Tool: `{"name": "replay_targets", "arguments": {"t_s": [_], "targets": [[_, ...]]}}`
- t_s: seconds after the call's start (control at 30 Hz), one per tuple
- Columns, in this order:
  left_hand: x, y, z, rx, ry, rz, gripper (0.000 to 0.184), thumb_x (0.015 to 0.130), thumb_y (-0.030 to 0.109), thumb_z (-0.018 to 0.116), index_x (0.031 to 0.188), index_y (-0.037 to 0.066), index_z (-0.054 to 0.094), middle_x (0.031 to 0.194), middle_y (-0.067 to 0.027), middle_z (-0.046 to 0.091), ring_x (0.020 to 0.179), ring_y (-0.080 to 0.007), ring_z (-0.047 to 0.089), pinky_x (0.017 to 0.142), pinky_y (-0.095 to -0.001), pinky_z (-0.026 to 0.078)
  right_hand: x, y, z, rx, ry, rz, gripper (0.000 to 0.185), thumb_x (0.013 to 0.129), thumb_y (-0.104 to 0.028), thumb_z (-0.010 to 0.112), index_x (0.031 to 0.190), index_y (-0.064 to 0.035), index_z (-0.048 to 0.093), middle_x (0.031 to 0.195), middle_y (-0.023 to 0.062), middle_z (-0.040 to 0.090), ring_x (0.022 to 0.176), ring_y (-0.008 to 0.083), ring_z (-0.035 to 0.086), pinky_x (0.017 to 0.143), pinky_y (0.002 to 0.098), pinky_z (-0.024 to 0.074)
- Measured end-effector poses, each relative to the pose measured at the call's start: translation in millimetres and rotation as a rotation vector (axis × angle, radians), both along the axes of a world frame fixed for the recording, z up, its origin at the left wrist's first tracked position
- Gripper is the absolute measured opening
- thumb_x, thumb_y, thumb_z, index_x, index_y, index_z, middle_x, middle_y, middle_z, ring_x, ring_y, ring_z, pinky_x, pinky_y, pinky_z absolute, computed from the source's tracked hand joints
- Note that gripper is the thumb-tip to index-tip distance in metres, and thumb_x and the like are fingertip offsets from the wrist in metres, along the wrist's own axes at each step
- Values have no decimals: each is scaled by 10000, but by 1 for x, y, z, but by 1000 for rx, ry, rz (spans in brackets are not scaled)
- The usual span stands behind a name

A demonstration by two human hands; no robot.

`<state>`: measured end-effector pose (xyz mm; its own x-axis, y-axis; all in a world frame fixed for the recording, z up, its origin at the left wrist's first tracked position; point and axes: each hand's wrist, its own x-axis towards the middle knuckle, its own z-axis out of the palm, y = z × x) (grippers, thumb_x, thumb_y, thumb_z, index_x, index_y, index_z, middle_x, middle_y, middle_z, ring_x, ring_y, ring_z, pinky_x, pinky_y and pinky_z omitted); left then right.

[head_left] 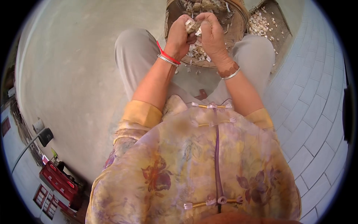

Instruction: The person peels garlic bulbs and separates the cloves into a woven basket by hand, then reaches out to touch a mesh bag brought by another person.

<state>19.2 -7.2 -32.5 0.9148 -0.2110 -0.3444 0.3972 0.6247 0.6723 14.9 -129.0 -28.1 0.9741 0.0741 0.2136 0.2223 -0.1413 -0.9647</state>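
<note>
My left hand [178,36] and my right hand [213,38] come together above a round woven basket [237,29]. Between the fingers of both hands is a garlic bulb [190,26], partly broken apart, with white papery skin showing. My left hand grips it with the fingers curled, and my right thumb and fingers press on its other side. Much of the bulb is hidden behind the fingers. Inside the basket lie dry garlic heads [206,5] at the far side, and loose skins and bits [200,56] at the near side.
Right of the basket, a flat woven scoop [282,30] holds many loose garlic cloves [258,24]. My knees flank the basket. Concrete floor [78,63] lies left, grey paving tiles [313,97] right. A red vehicle [57,181] stands at the lower left.
</note>
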Motion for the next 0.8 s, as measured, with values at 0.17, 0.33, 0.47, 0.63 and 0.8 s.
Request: {"name": "replay_targets", "arguments": {"t_s": [0.17, 0.33, 0.47, 0.63, 0.8], "targets": [[1, -4, 1, 20, 53, -30, 262, 989, 314, 348, 888, 127, 501, 674, 18, 478, 472, -83, 351, 420, -234, 276, -1, -7, 12, 135, 241, 112, 153, 931, -140, 466, 1020, -53, 554, 819, 5, 546, 638, 61, 476, 528, 222, 428], [-4, -5, 4, -98, 59, -27, 235, 971, 270, 371, 854, 129, 518, 631, 21, 458, 460, -77, 345, 405, -226, 267, 3, -13, 15, 497, 407, 222, 140, 912, -115, 493, 991, -32, 574, 807, 5, 573, 615, 31, 476, 482, 193, 394], [-5, -5, 4, -230, 29, -73, 210, 946, 225, 389, 818, 138, 531, 582, 37, 426, 439, -63, 305, 393, -214, 233, 4, -19, 14, 621, 474, 248, 120, 905, -104, 498, 971, -43, 577, 794, -9, 559, 625, 25, 463, 467, 181, 358], [-6, -5, 3, -271, -11, -87, 207, 937, 231, 396, 807, 142, 531, 567, 45, 404, 434, -59, 277, 392, -213, 216, 6, -24, 7, 697, 500, 362, 98, 898, -100, 502, 948, -54, 573, 784, -10, 551, 621, 39, 461, 469, 191, 363], [-7, -8, 9, -198, 54, 11, 203, 927, 236, 406, 797, 139, 529, 561, 41, 391, 444, -62, 279, 401, -216, 220, 5, -21, 12, 717, 498, 310, 88, 894, -84, 492, 933, -56, 566, 757, -7, 538, 607, 60, 467, 478, 210, 383]]}}
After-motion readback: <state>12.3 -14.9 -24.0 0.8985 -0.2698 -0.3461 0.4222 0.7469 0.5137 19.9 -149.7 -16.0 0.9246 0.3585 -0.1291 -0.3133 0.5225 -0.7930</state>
